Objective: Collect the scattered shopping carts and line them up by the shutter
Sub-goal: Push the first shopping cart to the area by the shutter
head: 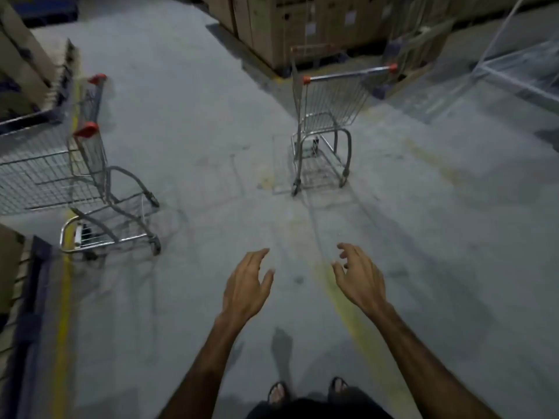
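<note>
Grey concrete floor, yellow lines painted across. Stacked brown cardboard cartons at far end. Silver wire shopping cart with red handle caps, far left. Second silver wire cart, red-tipped handle, ahead at centre, well apart. Left hand and right hand: outstretched, fingers loosely spread, holding nothing.
</note>
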A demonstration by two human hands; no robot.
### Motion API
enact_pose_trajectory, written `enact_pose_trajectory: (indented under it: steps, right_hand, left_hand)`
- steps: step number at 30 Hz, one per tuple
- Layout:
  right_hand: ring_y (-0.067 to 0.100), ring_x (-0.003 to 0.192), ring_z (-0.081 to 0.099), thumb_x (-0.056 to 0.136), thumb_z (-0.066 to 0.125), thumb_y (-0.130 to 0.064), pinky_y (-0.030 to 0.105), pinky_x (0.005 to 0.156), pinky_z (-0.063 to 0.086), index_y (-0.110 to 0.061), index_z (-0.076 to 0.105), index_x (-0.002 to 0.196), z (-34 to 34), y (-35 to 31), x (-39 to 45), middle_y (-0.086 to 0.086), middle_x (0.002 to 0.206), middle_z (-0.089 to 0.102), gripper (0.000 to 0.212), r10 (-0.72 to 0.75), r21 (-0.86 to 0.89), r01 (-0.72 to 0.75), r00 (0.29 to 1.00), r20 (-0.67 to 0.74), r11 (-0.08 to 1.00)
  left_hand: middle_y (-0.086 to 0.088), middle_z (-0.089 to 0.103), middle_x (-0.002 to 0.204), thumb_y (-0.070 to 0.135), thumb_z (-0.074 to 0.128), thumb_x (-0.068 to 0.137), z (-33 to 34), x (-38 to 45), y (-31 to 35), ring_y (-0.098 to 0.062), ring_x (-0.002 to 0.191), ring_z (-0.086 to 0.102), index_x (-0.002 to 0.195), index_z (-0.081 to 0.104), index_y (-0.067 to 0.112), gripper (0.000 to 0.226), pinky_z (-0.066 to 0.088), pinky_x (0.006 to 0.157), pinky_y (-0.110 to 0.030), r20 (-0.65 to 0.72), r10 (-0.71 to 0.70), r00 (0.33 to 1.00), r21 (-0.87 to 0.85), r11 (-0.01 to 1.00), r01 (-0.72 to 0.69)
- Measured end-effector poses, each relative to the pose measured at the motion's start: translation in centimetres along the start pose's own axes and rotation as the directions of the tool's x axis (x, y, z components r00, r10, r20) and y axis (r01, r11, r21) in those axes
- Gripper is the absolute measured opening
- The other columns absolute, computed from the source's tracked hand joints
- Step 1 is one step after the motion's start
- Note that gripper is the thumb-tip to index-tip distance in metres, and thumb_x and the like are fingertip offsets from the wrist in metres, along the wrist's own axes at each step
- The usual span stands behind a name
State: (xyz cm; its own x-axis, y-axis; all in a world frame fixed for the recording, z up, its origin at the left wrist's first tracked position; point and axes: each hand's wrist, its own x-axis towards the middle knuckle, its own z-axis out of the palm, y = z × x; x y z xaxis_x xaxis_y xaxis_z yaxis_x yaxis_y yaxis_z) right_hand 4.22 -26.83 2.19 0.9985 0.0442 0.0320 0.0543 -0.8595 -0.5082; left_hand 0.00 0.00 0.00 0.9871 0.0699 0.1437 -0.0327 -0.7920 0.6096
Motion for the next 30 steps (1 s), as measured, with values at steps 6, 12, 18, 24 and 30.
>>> enact_pose_trajectory:
  steps: [6, 12, 18, 24, 30]
  right_hand:
    - [0.021, 0.104, 0.070, 0.102, 0.063, -0.032, 0.035, 0.082, 0.053, -0.023, 0.063, 0.134, 1.5, 0.1, -3.4, -0.004, 0.123, 0.067, 0.033, 0.093, 0.004, -0.094, 0.993, 0.069, 0.996]
    - [0.018, 0.093, 0.071, 0.102, 0.064, -0.033, 0.033, 0.075, 0.053, -0.021, 0.070, 0.122, 1.5, 0.0, -3.3, -0.004, 0.112, 0.071, 0.024, 0.141, 0.030, -0.145, 0.983, 0.122, 0.989]
    - [0.012, 0.089, 0.069, 0.102, 0.064, -0.035, 0.032, 0.076, 0.056, -0.023, 0.070, 0.122, 1.5, 0.9, 0.2, -0.006, 0.109, 0.072, 0.024, 0.148, 0.077, -0.163, 0.975, 0.164, 0.984]
    - [0.015, 0.093, 0.071, 0.100, 0.066, -0.033, 0.037, 0.077, 0.058, -0.023, 0.070, 0.122, 0.4, 3.2, 8.3, -0.006, 0.110, 0.072, 0.024, 0.114, 0.108, -0.130, 0.983, 0.140, 0.986]
    - [0.017, 0.101, 0.069, 0.102, 0.064, -0.034, 0.035, 0.082, 0.055, -0.023, 0.068, 0.127, -2.5, 7.2, 18.4, -0.005, 0.116, 0.069, 0.028, 0.092, 0.111, -0.111, 0.983, 0.159, 0.988]
  left_hand:
    - [0.009, 0.064, 0.133, 0.034, 0.065, 0.104, 1.8, -3.1, -0.8, -0.012, 0.105, 0.067, 0.144, 0.058, 0.025, 0.042, 0.048, 0.085, -0.025, 0.114, -0.057, 0.992, -0.057, 0.996, 0.064]
    - [0.012, 0.067, 0.127, 0.036, 0.064, 0.104, 3.1, -1.4, 0.0, -0.006, 0.098, 0.064, 0.142, 0.061, 0.027, 0.039, 0.054, 0.082, -0.029, 0.157, -0.065, 0.985, -0.120, 0.989, 0.084]
    - [0.012, 0.068, 0.121, 0.036, 0.065, 0.103, 5.4, 3.8, 1.9, -0.006, 0.093, 0.064, 0.139, 0.062, 0.029, 0.036, 0.055, 0.080, -0.031, 0.201, -0.060, 0.978, -0.139, 0.986, 0.089]
    - [0.011, 0.069, 0.121, 0.035, 0.064, 0.104, 6.6, 12.0, 3.5, -0.010, 0.094, 0.065, 0.139, 0.063, 0.025, 0.037, 0.056, 0.082, -0.034, 0.152, -0.059, 0.987, -0.097, 0.992, 0.074]
    - [0.013, 0.069, 0.121, 0.038, 0.064, 0.104, 7.1, 20.5, 5.8, -0.008, 0.095, 0.066, 0.138, 0.064, 0.027, 0.036, 0.057, 0.083, -0.035, 0.098, -0.086, 0.991, -0.023, 0.996, 0.089]
